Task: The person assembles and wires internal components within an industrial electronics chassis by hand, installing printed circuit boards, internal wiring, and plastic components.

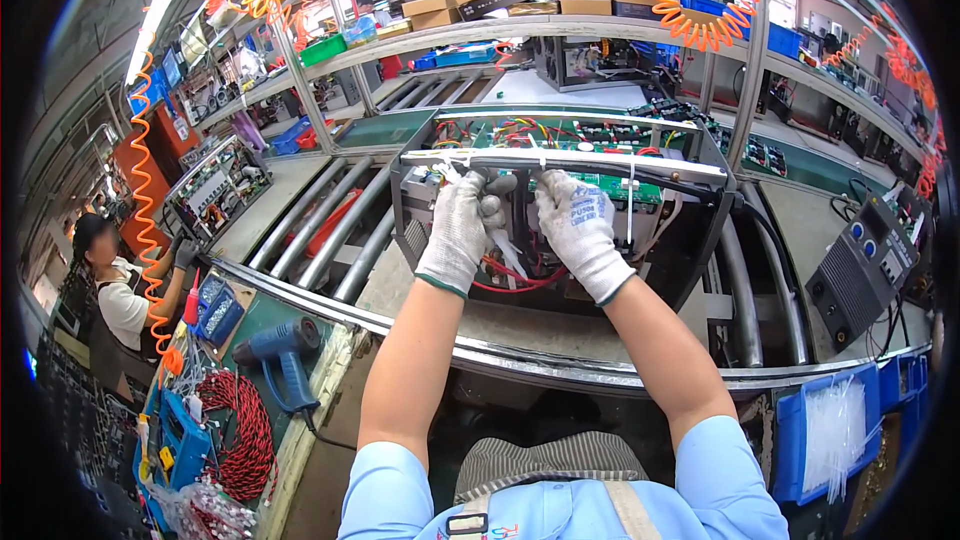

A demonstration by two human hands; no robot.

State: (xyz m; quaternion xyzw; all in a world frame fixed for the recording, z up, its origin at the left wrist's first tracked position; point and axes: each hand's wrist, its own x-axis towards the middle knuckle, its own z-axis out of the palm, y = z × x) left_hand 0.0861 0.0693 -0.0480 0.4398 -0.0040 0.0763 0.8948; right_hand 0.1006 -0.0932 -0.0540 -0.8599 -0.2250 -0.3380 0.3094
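An open metal chassis [700, 250] full of wiring sits in front of me on the conveyor line. My left hand [462, 230], in a white knit glove with grey fingertips, is closed at the near side of the chassis, beneath its pale top bar [610, 165]. My right hand [580, 222], gloved the same way, has its fingers pinched together beside dark cables under that bar. What either hand grips is hidden by the fingers. Red wires [520, 283] loop below the hands. A black cable bundle [680, 187] runs along the bar to the right. Green circuit boards [610, 185] lie inside.
Metal rollers [345, 225] flank the chassis. A grey unit with blue knobs [862, 265] stands right. A blue bin of white cable ties [835, 430] hangs front right. Front left are a blue heat gun [285, 355] and coiled red-black wire [240, 435]. Another person [125, 285] works left.
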